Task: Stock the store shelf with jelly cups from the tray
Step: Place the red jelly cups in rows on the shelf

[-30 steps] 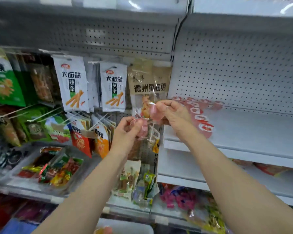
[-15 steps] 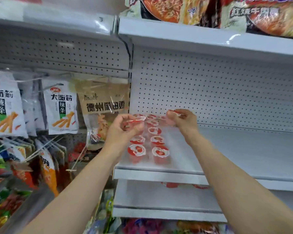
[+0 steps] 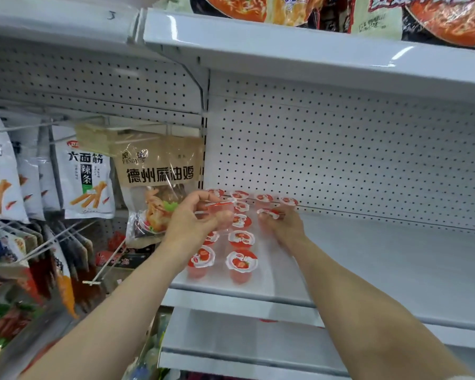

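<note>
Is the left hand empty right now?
No, the left hand has its fingers curled round a jelly cup, held above the cups already standing on the shelf.

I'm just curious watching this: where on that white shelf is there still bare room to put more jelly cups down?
The shelf is bare from the right hand rightward, along the pegboard back wall and out to the front edge. It is crowded at the left end, where the jelly cups stand in rows and the left hand holds another cup.
</note>
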